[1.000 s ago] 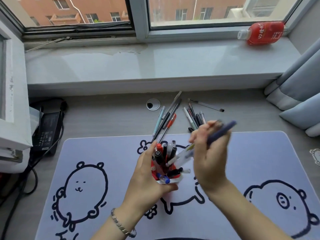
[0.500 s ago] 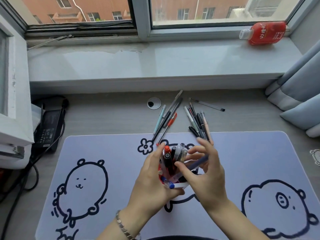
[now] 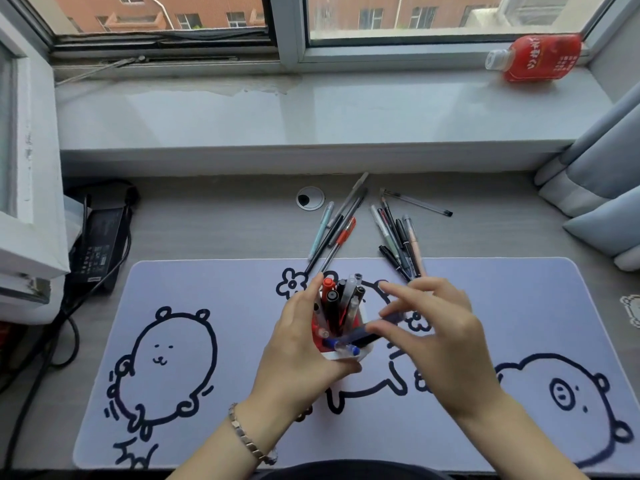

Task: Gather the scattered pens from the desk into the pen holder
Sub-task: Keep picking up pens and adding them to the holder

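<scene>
The grey table (image 3: pixel 207 230) fills most of the shot. A lavender desk mat (image 3: pixel 519 306) covered in cartoon animal doodles lies on it, and the pen holder (image 3: pixel 341 356) stands roughly mid-mat, so everything else goes off that.

Behind the holder, past the table's far edge, is a pale windowsill (image 3: pixel 311 112). Far back-right of the holder, a red bottle (image 3: pixel 536 57) lies on its side on that sill. Well off to the holder's left there's a black power brick (image 3: pixel 97 244) with cables.

The person's left hand (image 3: pixel 304 348) is wrapped round the holder's left side, gripping it. Their right hand (image 3: pixel 440 337), just right of the holder, pinches a dark blue pen (image 3: pixel 360 332) that's tilted, with its lower end at the holder's mouth. The holder's already stuffed with upright pens, red and black caps showing.

Just behind the holder, a left bunch (image 3: pixel 337 233) and a right bunch (image 3: pixel 398 237) of loose pens lie fanned on the table, near ends reaching the mat's edge. One clear pen (image 3: pixel 415 202) lies apart, further back-right.
</scene>
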